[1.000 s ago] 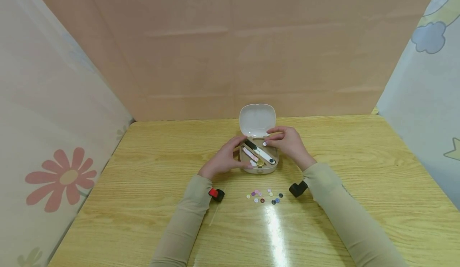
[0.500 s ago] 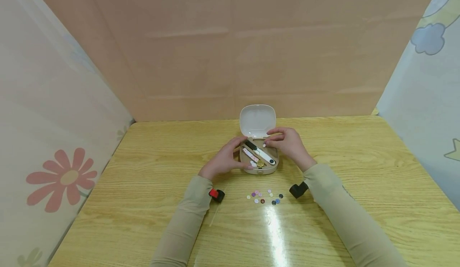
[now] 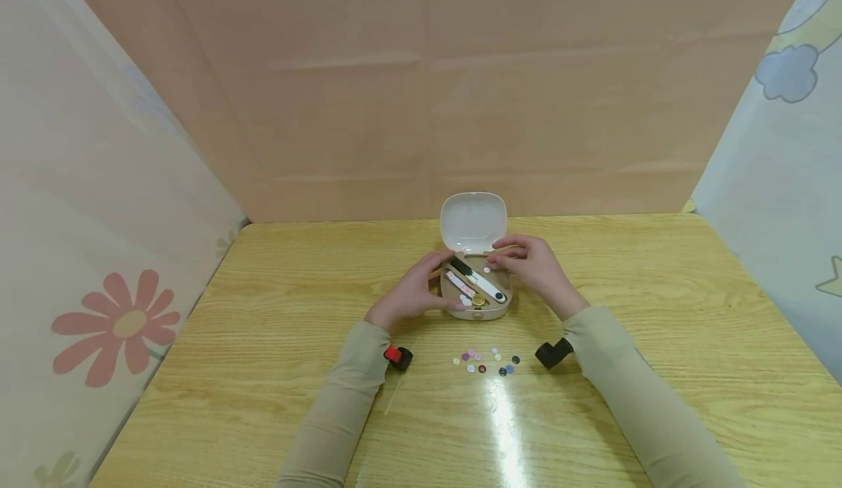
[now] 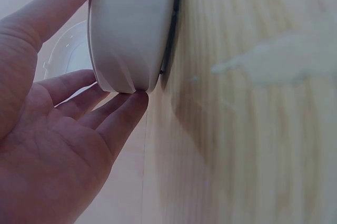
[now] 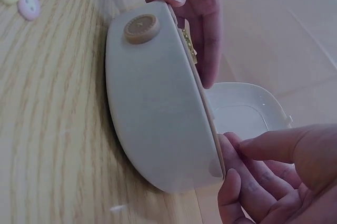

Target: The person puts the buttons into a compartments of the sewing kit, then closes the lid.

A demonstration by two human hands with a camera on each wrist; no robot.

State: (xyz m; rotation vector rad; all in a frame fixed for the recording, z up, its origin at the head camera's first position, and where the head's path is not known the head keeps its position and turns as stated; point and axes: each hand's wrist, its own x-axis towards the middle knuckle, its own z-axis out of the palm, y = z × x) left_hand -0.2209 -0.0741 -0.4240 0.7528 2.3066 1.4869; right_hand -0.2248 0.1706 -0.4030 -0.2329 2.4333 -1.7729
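Note:
A cream sewing box (image 3: 478,314) stands on the table with its lid (image 3: 473,221) raised. My left hand (image 3: 411,292) holds its left side, thumb at the front rim and fingers (image 4: 126,121) against the back. Inside lie white-handled scissors-like snips with a black end (image 3: 483,282), a pink-and-white strip (image 3: 459,283), a gold round piece (image 3: 479,299) and small white pieces. A white button (image 3: 487,270) lies in the right compartment. Just above it hovers my right hand (image 3: 534,265), its fingers loosely bent and nothing visible between them.
Several loose buttons (image 3: 482,369) in mixed colours are scattered on the wooden table (image 3: 296,291) in front of the box. A peach cloth (image 3: 421,93) hangs behind, with patterned cloths at both sides.
The white button has left my right fingertips and now lies in the box's right compartment. My right hand has drawn back slightly; my left hand keeps its hold on the box.

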